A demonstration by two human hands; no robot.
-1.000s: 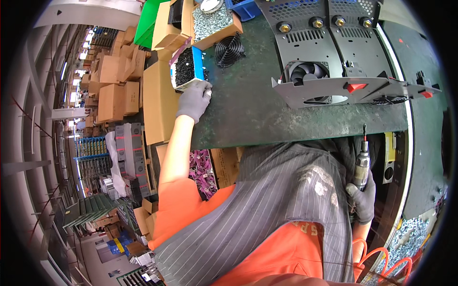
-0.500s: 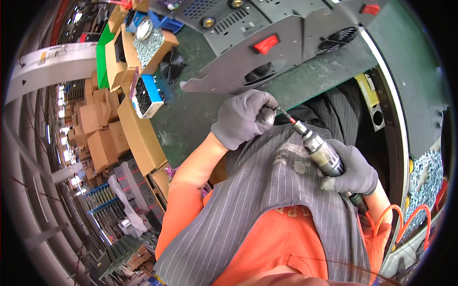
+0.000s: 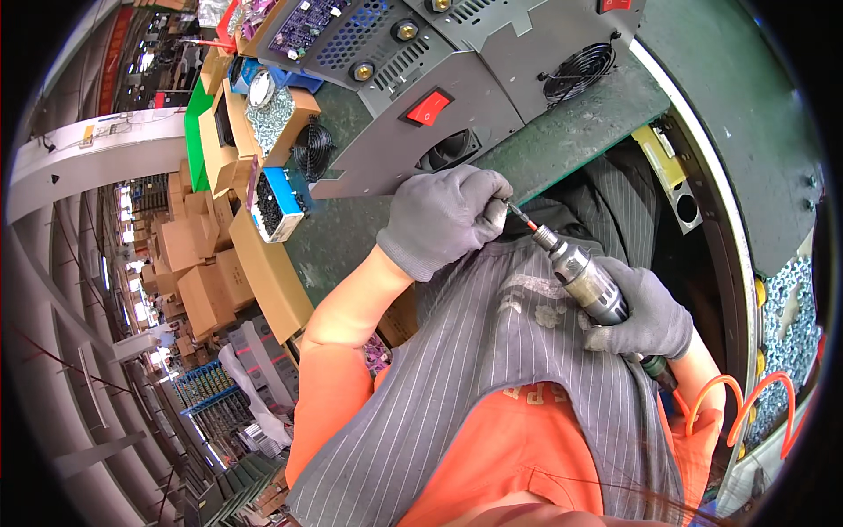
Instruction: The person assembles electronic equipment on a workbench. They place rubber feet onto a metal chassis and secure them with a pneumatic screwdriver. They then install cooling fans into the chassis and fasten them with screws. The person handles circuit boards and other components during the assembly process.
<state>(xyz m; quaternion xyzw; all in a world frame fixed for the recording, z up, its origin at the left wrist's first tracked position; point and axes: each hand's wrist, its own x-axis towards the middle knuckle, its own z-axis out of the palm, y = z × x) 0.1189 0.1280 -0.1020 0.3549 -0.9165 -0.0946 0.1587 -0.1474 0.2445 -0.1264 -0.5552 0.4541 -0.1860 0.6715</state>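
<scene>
My right hand (image 3: pixel 645 307), in a grey glove, is wrapped round a pneumatic screwdriver (image 3: pixel 590 283) held at a slant over my striped apron. An orange hose trails from its rear, and a thin bit (image 3: pixel 524 218) points up and left toward my other hand. My left hand (image 3: pixel 446 215), gloved too, is closed in a pinch at the bit's tip; whatever its fingers hold is too small to name. Just beyond it stands a grey sheet-metal housing (image 3: pixel 483 97) with a red rocker switch (image 3: pixel 428 108) and a black fan (image 3: pixel 580 72) on its panels.
On the green worktable (image 3: pixel 347 233), at left, are a carton of small silvery screws (image 3: pixel 270 116), a blue-and-white box of black screws (image 3: pixel 274 206) and a round black fan guard (image 3: pixel 313 149). A metal rail (image 3: pixel 702 132) runs at right, by more loose hardware (image 3: pixel 781 312).
My left fingers now meet the bit's tip, where a small gap showed before. The housing and table have shifted left in the view. The screwdriver stays in my right hand.
</scene>
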